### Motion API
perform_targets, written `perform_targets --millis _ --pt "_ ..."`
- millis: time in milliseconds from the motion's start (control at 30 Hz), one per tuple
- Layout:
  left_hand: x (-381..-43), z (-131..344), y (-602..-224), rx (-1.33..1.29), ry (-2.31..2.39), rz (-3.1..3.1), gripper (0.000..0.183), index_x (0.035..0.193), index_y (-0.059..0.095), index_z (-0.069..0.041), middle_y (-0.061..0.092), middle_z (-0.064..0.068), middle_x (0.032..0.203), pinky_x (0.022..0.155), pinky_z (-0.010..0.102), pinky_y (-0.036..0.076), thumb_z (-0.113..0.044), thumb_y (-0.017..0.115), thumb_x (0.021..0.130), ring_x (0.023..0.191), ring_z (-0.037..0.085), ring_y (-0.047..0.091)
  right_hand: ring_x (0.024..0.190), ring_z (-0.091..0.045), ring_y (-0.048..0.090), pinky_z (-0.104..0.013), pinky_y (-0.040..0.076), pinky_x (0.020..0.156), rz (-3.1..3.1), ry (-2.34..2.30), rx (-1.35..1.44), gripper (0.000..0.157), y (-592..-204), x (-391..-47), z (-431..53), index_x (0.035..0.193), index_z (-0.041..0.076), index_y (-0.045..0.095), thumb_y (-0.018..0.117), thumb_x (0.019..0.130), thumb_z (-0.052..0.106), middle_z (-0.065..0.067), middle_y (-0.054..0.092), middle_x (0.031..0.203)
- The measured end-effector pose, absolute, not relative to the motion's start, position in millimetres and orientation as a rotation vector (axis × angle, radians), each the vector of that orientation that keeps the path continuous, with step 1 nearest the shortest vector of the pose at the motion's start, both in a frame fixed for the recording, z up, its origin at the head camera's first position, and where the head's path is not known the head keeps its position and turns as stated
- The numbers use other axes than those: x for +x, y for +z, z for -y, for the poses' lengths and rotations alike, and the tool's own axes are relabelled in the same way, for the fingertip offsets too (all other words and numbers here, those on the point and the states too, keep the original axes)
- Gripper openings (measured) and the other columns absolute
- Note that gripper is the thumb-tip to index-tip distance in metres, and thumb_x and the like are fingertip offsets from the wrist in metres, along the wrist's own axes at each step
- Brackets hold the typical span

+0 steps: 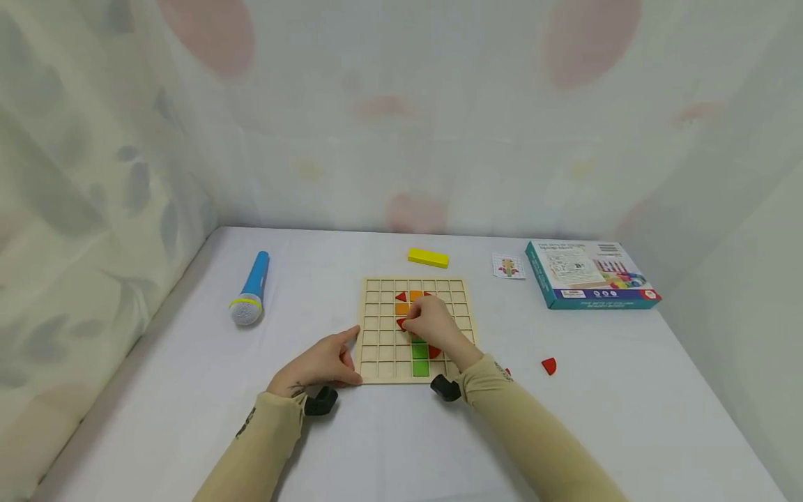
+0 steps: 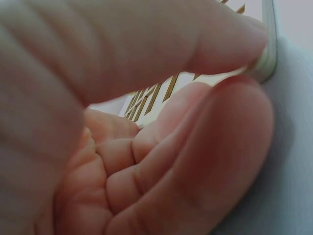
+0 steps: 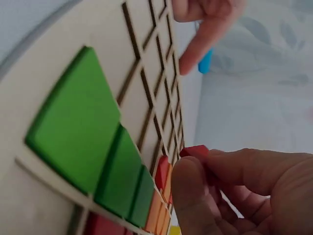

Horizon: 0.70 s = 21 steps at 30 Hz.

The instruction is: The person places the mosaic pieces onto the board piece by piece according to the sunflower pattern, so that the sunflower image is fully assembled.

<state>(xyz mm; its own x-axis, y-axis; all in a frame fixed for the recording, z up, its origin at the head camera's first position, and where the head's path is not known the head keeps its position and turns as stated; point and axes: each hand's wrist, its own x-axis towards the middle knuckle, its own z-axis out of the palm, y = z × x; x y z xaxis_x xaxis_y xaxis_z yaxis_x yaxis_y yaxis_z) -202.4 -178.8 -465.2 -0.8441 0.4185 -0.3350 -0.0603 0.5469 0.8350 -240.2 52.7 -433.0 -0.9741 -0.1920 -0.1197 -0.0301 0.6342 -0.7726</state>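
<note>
A wooden grid board [image 1: 379, 354] lies on the table in the head view. My right hand [image 1: 435, 326] is over its middle, pinching a small red tile [image 3: 196, 151] between thumb and index finger. Green tiles [image 1: 420, 368] form a column below that hand, and orange tiles [image 1: 401, 309] and a red tile [image 1: 401, 298] sit in the grid above it. Part of the board is hidden by the right hand. My left hand [image 1: 323, 361] touches the board's left side, index finger at the edge and thumb by the near corner; its other fingers are bent in the left wrist view.
A loose red quarter-round tile [image 1: 548, 365] lies right of the board, another partly behind the right sleeve. A yellow block [image 1: 429, 258], a small pattern card [image 1: 508, 266] and a game box [image 1: 590, 274] are farther back. A toy microphone [image 1: 251, 289] lies at left.
</note>
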Motion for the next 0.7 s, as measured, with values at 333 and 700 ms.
perform_targets --millis 333,700 --pt "-202 178 -463 0.301 1.261 -2.276 0.103 0.148 0.019 -0.006 0.056 0.007 0.066 0.05 0.027 0.045 -0.007 0.08 0.065 0.053 0.014 0.051 0.049 -0.012 0.044 -0.022 0.034 0.044 -2.81 -1.011 -0.138 0.023 -441 -232 -35 0.058 0.009 0.054 0.067 0.077 0.005 0.001 0.047 0.059" --pt "-202 178 -462 0.295 1.263 -2.278 0.102 0.147 0.019 -0.004 0.056 0.007 0.066 0.05 0.028 0.044 -0.005 0.08 0.065 0.053 0.014 0.051 0.041 -0.01 0.028 -0.022 0.018 0.039 -2.874 -0.713 -0.059 0.047 -436 -226 -28 0.043 0.017 0.034 0.066 0.077 0.013 0.007 0.022 0.045"
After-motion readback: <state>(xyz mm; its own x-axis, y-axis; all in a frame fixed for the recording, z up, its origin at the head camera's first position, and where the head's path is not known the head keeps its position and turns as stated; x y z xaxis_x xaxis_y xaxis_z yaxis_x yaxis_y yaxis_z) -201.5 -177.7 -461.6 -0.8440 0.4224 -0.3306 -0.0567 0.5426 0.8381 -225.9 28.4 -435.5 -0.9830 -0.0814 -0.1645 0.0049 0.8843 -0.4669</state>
